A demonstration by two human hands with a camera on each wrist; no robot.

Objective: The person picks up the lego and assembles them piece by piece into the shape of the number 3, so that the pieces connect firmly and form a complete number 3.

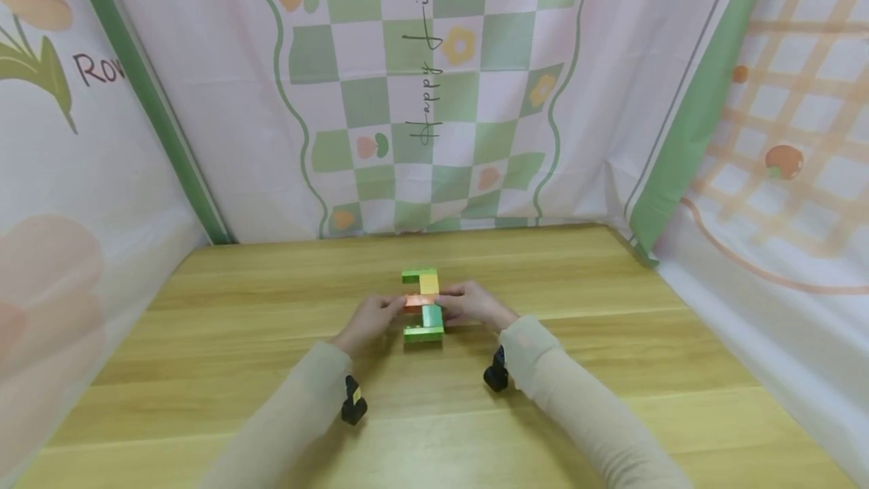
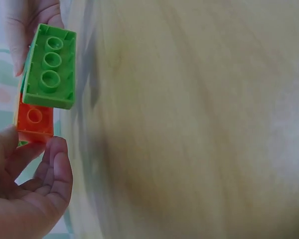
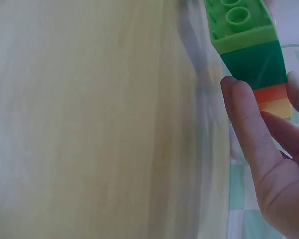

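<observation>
Between the two hands is a joined model of toy building bricks. An orange brick (image 1: 419,299) crosses its middle, with a yellow brick (image 1: 428,282) beyond and a dark green brick (image 1: 431,315) on the near side. Light green bricks form the far end (image 1: 411,276) and near end (image 1: 423,334). My left hand (image 1: 371,320) pinches the orange brick's left end. From the right, my right hand (image 1: 473,303) holds the model's middle between thumb and fingers. The left wrist view shows the hollow underside of the near light green brick (image 2: 62,92). Whether the model touches the table cannot be told.
A wood-grain table (image 1: 577,413) lies beneath the hands. Printed curtains (image 1: 434,81) hang along its back and both sides. A small black wrist device is strapped at each sleeve, left (image 1: 354,407) and right (image 1: 497,376).
</observation>
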